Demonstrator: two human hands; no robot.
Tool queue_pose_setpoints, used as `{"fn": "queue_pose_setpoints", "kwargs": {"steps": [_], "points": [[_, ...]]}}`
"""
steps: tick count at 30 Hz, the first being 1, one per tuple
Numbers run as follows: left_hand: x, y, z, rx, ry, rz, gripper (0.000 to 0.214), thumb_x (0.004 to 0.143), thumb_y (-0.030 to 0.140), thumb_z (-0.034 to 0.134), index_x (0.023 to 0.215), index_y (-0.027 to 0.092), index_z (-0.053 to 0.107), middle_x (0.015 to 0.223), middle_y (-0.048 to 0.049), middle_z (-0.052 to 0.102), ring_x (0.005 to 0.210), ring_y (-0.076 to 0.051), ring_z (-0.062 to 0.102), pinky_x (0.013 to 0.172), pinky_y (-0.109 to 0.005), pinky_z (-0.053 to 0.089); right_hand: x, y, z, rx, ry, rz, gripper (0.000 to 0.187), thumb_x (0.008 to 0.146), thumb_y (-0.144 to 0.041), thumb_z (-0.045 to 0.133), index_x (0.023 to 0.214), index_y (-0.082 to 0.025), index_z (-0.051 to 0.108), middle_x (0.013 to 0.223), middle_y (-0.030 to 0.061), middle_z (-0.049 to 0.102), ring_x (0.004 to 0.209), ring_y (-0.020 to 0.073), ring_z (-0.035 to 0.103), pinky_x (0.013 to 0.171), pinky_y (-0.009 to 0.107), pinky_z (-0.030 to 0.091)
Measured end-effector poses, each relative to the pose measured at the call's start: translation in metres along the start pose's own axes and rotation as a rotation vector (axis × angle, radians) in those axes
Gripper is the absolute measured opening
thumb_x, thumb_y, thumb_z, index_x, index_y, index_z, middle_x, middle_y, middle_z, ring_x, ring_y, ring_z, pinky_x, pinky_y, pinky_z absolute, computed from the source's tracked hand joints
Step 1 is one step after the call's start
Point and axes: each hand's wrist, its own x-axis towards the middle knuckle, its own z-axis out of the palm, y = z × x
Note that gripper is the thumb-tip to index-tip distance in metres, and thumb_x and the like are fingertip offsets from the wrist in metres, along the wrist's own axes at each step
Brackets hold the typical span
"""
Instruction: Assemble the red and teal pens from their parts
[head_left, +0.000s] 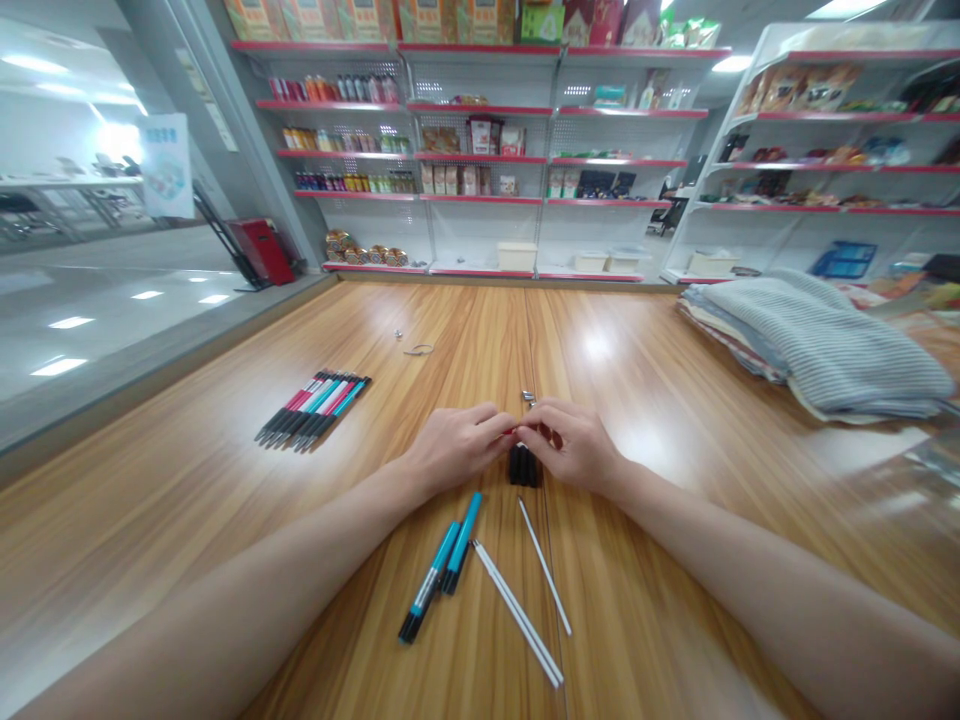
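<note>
My left hand (459,447) and my right hand (576,446) meet fingertip to fingertip over the table, both closed in a pinch. A small red bit shows between the fingertips; the rest of it is hidden. Just below them lie several black pen grips (523,470), side by side, and beyond them a few small silver pen tips (528,397). Nearer to me are two blue pen barrels with black ends, one barrel (429,583) left of the other barrel (463,545). Two white refills (519,614) lie together, and a third refill (545,567) rests apart to their right.
A row of pens (313,408) in red, white and blue lies at the left. Farther back are a thin loop (418,350) and a small shiny piece (398,334). Folded cloths (817,340) are stacked at the right. Stocked shelves (480,157) stand behind the table (637,620).
</note>
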Motion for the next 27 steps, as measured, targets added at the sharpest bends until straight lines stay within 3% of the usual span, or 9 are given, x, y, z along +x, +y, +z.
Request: {"fn": "queue_pose_setpoints", "kwargs": {"steps": [14,16,21,27], "points": [[0.0,-0.003,-0.001,0.026,-0.037,0.001,0.035,0.098,0.039,0.028,0.092,0.022,0.058,0.085,-0.0017,0.063,0.07,-0.012,0.057,0.054,-0.024,0.031,-0.001,-0.006,-0.009,-0.08,0.028,-0.021,0.01,0.085,-0.026,0.055,0.09,-0.02,0.06,0.075,0.0039,0.059,0.07,0.016,0.054,0.065,0.028,0.042],[0.0,-0.004,-0.001,0.022,-0.031,-0.03,0.035,0.098,0.039,0.027,0.09,0.021,0.057,0.085,-0.002,0.063,0.071,-0.012,0.057,0.055,-0.024,0.032,-0.002,-0.008,-0.015,-0.054,-0.068,-0.088,0.008,0.081,-0.021,0.054,0.087,-0.021,0.059,0.076,0.0036,0.059,0.07,0.0158,0.054,0.063,0.027,0.041],[0.001,-0.005,-0.003,0.007,-0.014,-0.127,0.034,0.098,0.039,0.027,0.088,0.022,0.055,0.085,-0.0017,0.064,0.072,-0.013,0.058,0.056,-0.023,0.033,-0.006,-0.024,-0.023,0.07,-0.523,-0.223,0.019,0.069,-0.011,0.053,0.082,-0.023,0.06,0.06,-0.0037,0.055,0.057,0.0116,0.053,0.055,0.023,0.037],[0.001,-0.004,-0.004,-0.016,-0.009,-0.16,0.033,0.098,0.039,0.028,0.09,0.022,0.055,0.089,-0.0013,0.065,0.076,-0.014,0.06,0.058,-0.024,0.034,-0.004,-0.051,-0.028,0.014,-0.678,-0.244,0.019,0.066,-0.011,0.055,0.079,-0.024,0.06,0.064,-0.0032,0.063,0.06,0.013,0.057,0.054,0.024,0.035]]}}
